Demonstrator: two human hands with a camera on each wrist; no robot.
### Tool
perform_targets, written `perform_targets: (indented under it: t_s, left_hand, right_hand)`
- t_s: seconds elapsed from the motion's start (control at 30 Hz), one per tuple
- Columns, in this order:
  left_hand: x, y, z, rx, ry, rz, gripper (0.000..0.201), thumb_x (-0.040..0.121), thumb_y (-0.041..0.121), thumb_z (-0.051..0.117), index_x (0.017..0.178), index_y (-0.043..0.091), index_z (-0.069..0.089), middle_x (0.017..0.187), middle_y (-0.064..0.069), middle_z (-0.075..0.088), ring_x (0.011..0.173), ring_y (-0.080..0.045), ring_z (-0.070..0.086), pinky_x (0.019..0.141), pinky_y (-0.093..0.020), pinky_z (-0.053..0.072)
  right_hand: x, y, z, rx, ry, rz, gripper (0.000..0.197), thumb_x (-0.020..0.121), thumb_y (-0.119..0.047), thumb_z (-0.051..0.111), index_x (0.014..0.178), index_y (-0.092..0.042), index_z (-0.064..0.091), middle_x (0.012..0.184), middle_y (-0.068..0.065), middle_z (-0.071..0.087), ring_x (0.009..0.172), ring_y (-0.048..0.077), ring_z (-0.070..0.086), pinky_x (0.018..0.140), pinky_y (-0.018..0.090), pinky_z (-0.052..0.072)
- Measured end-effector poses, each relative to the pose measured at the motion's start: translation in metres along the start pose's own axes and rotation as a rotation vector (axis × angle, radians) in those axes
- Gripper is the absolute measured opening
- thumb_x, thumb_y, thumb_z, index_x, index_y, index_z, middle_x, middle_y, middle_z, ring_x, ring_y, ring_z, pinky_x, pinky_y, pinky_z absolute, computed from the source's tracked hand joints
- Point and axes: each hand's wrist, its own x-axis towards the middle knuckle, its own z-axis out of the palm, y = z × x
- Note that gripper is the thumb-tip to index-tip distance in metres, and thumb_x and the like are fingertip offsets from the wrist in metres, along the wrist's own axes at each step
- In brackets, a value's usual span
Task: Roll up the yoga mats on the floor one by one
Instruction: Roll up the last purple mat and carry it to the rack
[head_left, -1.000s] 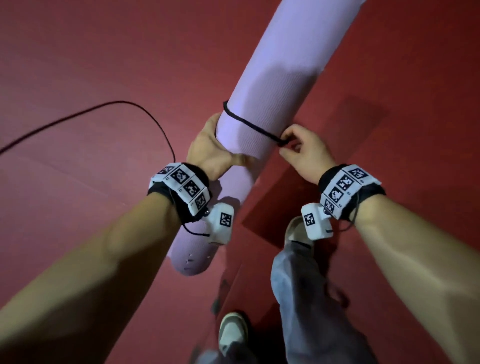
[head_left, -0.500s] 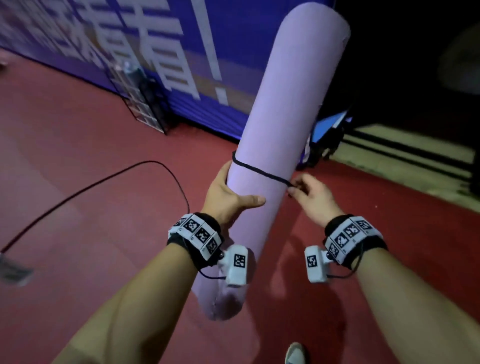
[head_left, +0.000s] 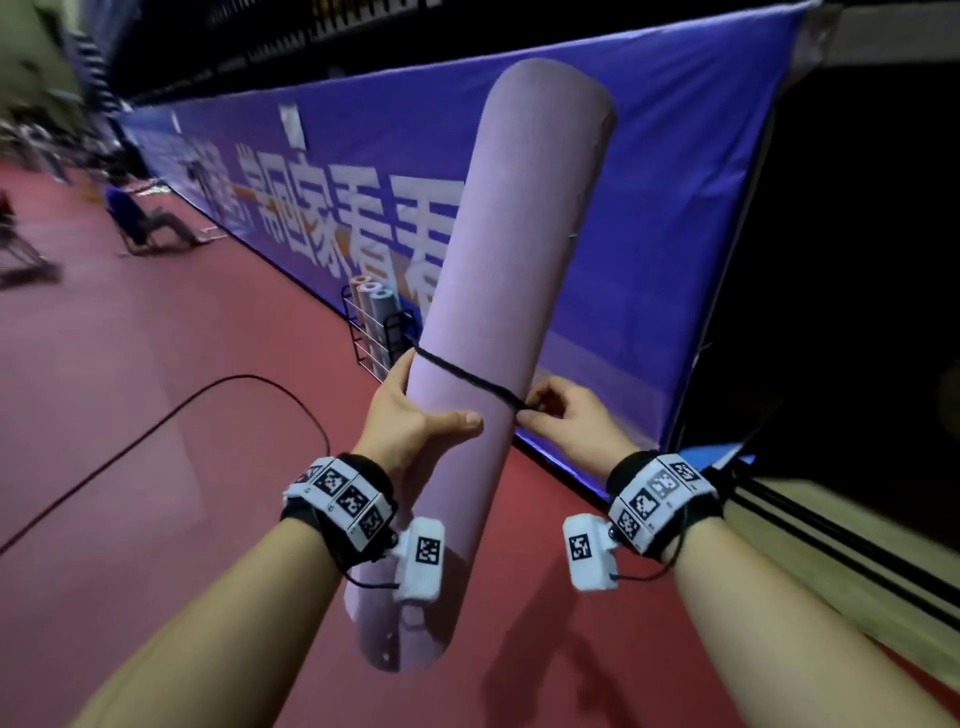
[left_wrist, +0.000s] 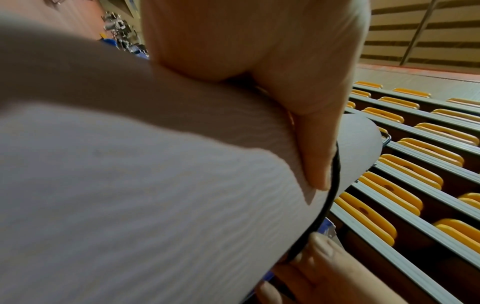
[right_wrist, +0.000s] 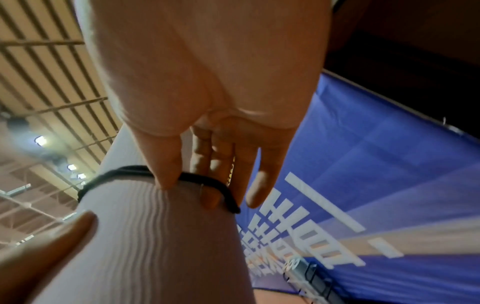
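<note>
A black cable (head_left: 171, 431) loops across the red floor (head_left: 156, 519) well to the left of the rolled lilac yoga mat (head_left: 498, 291), and a seated person (head_left: 150, 223) is far off on that side by the blue banner (head_left: 649, 208). The mat is off the floor and held up at a slant, lower end toward the carrier, upper end leaning right in front of the banner.

The left hand (head_left: 415, 421) grips the roll on its left side just below the black band (head_left: 467, 376), fingers (left_wrist: 319, 156) wrapped round the back and thumb lying across the front. Behind the mat, a wire rack (head_left: 376, 332) holding other rolled mats stands against the banner. On the mat's right edge the right hand (head_left: 566, 415) pinches the band, thumb and fingertips (right_wrist: 207, 197) closed on the cord where it stands off the surface.

The step in hand looks like settling the band so the roll stays shut. I'd say it goes best with the left hand squeezing firmly so the layers can't loosen, while the right eases the cord level round the roll rather than letting it sit aslant, then lets it snap flat.

For room: open floor lies left of the mat, apart from that cable to step over; right of the mat the banner's foot and a dark opening (head_left: 857, 260) sit close, so swinging the long upper end that way risks a knock.
</note>
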Motion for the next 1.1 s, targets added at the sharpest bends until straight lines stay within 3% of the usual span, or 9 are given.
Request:
perform_targets:
  t_s: [0.1,0.23,0.3,0.33,0.47,0.63,0.8,0.93,1.1]
  left_hand:
    - [0.029,0.0,-0.021,0.044,0.051,0.049,0.083,0.047,0.003,0.091,0.124,0.016,0.061,0.105,-0.002,0.075,0.09,-0.014,0.072,0.069,-0.026,0.057]
    - [0.073,-0.009,-0.053,-0.058,0.087,0.043,0.075,0.057,-0.013,0.086,0.124,0.007,0.058,0.101,-0.009,0.076,0.084,-0.017,0.073,0.065,-0.028,0.058]
    - [0.104,-0.015,-0.079,-0.105,0.087,0.052,0.075,0.056,-0.005,0.086,0.125,0.006,0.057,0.106,-0.013,0.075,0.089,-0.024,0.073,0.068,-0.033,0.059]
    - [0.122,-0.018,-0.096,-0.123,0.089,0.062,0.077,0.056,-0.001,0.086,0.127,0.006,0.056,0.109,-0.014,0.074,0.092,-0.026,0.072,0.07,-0.035,0.059]
    - [0.211,-0.014,-0.162,-0.132,0.067,0.125,0.101,0.055,0.01,0.091,0.143,0.015,0.043,0.124,-0.014,0.068,0.108,-0.032,0.069,0.081,-0.045,0.059]
    - [0.306,-0.004,-0.236,-0.075,0.025,0.166,0.12,0.055,0.015,0.094,0.153,0.032,0.027,0.136,-0.004,0.062,0.119,-0.023,0.065,0.094,-0.046,0.057]
    - [0.386,-0.038,-0.293,0.035,0.019,0.147,0.1,0.057,0.013,0.096,0.14,0.031,0.043,0.123,-0.003,0.068,0.111,-0.024,0.068,0.092,-0.052,0.057]
    - [0.461,-0.08,-0.331,0.173,0.097,0.062,0.117,0.04,0.038,0.1,0.137,0.036,0.035,0.125,0.004,0.064,0.111,-0.015,0.066,0.098,-0.047,0.054]
    - [0.585,-0.118,-0.373,0.288,0.022,-0.004,0.119,0.041,0.039,0.099,0.135,0.035,0.027,0.123,0.007,0.06,0.111,-0.015,0.064,0.098,-0.042,0.054]
  right_hand:
    - [0.033,-0.008,0.018,0.116,-0.001,-0.019,0.03,0.085,-0.015,0.078,0.103,-0.026,0.056,0.093,0.002,0.062,0.084,0.009,0.059,0.084,0.023,0.047]
    - [0.093,-0.008,0.052,0.131,0.006,0.01,0.069,0.081,-0.041,0.079,0.138,-0.03,0.042,0.125,0.0,0.053,0.103,0.014,0.063,0.094,0.029,0.052]
    - [0.129,-0.013,0.071,0.143,-0.036,0.051,0.077,0.081,-0.05,0.076,0.145,-0.033,0.037,0.127,-0.002,0.052,0.105,0.012,0.062,0.097,0.037,0.053]
    - [0.148,-0.019,0.083,0.163,-0.071,0.065,0.074,0.086,-0.044,0.073,0.148,-0.033,0.034,0.123,-0.002,0.053,0.102,0.008,0.062,0.098,0.038,0.053]
    - [0.23,-0.043,0.131,0.223,-0.163,0.094,0.069,0.093,-0.034,0.065,0.151,-0.036,0.027,0.113,-0.007,0.058,0.1,0.006,0.064,0.095,0.037,0.053]
    - [0.336,-0.074,0.186,0.365,-0.152,0.049,0.054,0.095,-0.012,0.063,0.136,-0.036,0.037,0.106,-0.005,0.068,0.086,-0.001,0.071,0.064,0.016,0.054]
    - [0.429,-0.059,0.234,0.437,-0.199,0.071,0.058,0.087,-0.002,0.069,0.135,-0.024,0.046,0.117,0.0,0.071,0.098,0.012,0.072,0.071,0.024,0.057]
    - [0.51,-0.014,0.273,0.52,-0.211,0.141,0.076,0.072,-0.006,0.077,0.14,-0.013,0.043,0.121,0.01,0.07,0.109,0.027,0.069,0.079,0.034,0.058]
    - [0.635,0.038,0.311,0.585,-0.196,0.154,0.074,0.071,-0.003,0.077,0.138,-0.006,0.045,0.121,0.017,0.069,0.108,0.032,0.068,0.079,0.034,0.058]
